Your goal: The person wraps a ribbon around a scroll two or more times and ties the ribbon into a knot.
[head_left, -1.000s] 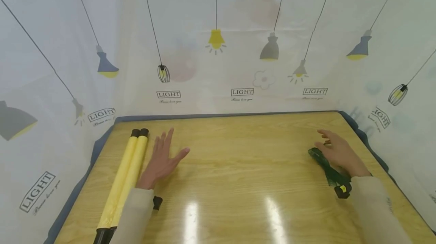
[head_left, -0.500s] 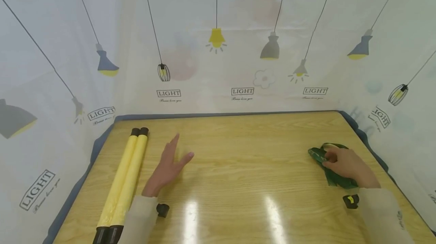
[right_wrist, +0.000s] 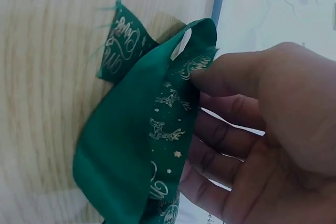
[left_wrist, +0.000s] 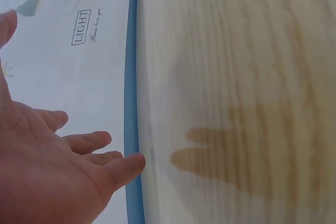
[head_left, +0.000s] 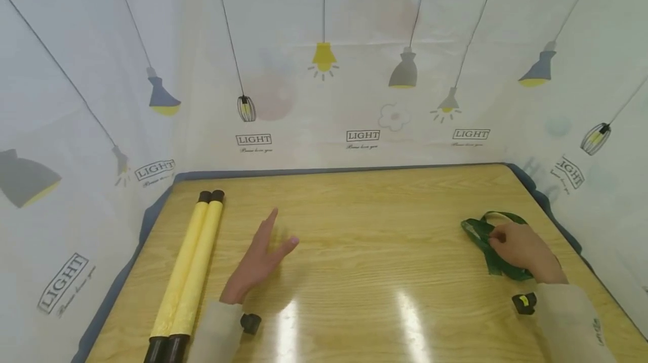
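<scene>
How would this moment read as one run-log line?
right hand: pinches green ribbon | left hand: holds nothing | yellow tubes: side by side

We record our left hand with fingers extended and slightly fanned, thumb set apart; palm visible in the left wrist view. Our right hand holds a pinch, thumb opposing bent fingers. Left forearm and right forearm, both sleeved, reach forward, well apart.
</scene>
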### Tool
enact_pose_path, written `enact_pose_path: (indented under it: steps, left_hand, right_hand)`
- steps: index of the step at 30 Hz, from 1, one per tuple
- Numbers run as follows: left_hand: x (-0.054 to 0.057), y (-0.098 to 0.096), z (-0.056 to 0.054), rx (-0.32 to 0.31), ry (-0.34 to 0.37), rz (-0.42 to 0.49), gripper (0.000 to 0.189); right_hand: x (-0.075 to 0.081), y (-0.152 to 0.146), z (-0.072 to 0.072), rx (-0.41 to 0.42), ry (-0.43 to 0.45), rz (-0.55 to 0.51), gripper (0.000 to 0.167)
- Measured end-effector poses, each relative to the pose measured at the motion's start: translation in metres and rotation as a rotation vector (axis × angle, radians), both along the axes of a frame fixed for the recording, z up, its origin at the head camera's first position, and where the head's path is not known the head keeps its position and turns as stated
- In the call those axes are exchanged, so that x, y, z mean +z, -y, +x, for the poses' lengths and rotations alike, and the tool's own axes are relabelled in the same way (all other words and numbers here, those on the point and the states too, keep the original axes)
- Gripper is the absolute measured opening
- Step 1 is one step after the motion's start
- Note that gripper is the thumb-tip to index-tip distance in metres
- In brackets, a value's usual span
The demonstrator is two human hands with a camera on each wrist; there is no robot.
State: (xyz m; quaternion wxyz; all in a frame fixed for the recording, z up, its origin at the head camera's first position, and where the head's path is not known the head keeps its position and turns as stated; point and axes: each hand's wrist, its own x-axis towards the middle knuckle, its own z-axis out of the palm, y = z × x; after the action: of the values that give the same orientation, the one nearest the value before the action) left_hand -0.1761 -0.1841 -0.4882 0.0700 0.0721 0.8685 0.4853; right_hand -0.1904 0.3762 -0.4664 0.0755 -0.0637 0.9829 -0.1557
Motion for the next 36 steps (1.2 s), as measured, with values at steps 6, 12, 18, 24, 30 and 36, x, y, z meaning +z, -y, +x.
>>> enact_pose_path:
  steps: [6, 12, 18, 24, 30, 36]
  left_hand:
    - [0.006, -0.004, 0.002, -0.024, 0.03, 0.051, 0.091]
    - [0.003, -0.008, 0.003, -0.033, 0.054, 0.119, 0.09]
    - [-0.009, -0.02, 0.011, -0.057, 0.078, 0.165, 0.089]
    - [-0.012, -0.029, 0.01, -0.07, 0.067, 0.17, 0.088]
    - [-0.005, -0.03, 0.004, -0.081, 0.07, 0.162, 0.087]
    - [-0.003, -0.033, -0.002, -0.1, 0.07, 0.168, 0.086]
  right_hand:
    - [0.001, 0.006, -0.001, 0.004, -0.075, -0.086, 0.029]
    - [0.003, 0.019, -0.002, -0.01, -0.115, -0.184, 0.029]
    - [0.0, 0.025, 0.009, -0.023, -0.044, -0.275, 0.037]
    - [0.001, 0.032, 0.013, 0.001, -0.054, -0.384, 0.036]
    - [0.004, 0.049, 0.008, 0.036, -0.066, -0.445, 0.031]
    - [0.006, 0.071, -0.005, 0.096, -0.103, -0.455, 0.025]
